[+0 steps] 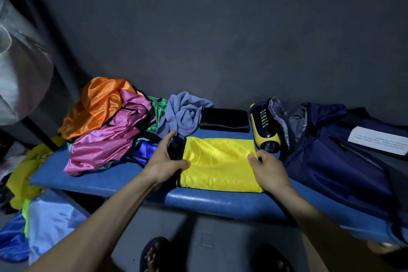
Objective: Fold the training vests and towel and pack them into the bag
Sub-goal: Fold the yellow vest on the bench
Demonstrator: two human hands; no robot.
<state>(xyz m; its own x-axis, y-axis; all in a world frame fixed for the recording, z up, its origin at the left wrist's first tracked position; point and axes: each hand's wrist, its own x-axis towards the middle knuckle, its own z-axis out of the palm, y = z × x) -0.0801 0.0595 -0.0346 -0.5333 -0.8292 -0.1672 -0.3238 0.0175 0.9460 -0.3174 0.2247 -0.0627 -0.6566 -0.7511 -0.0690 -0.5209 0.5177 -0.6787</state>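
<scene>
A yellow training vest [218,161] lies folded flat on the blue bench [198,203]. My left hand [167,161] grips its black-trimmed left edge, thumb on the yellow cloth and index finger stretched out. My right hand [268,166] pinches the vest's right edge. A heap of orange [97,104], pink [110,139], green [157,110] and blue [143,150] vests lies at the left. The crumpled grey-blue towel [183,115] sits behind the yellow vest. A folded black vest [225,119] lies beside the towel. The navy bag [337,161] lies at the right.
A yellow-and-black bottle [263,130] lies between the yellow vest and the bag. A white paper [379,140] rests on the bag's far side. More cloth [44,216] lies on a lower surface at the left. My sandalled feet [154,256] stand below the bench, before a dark wall.
</scene>
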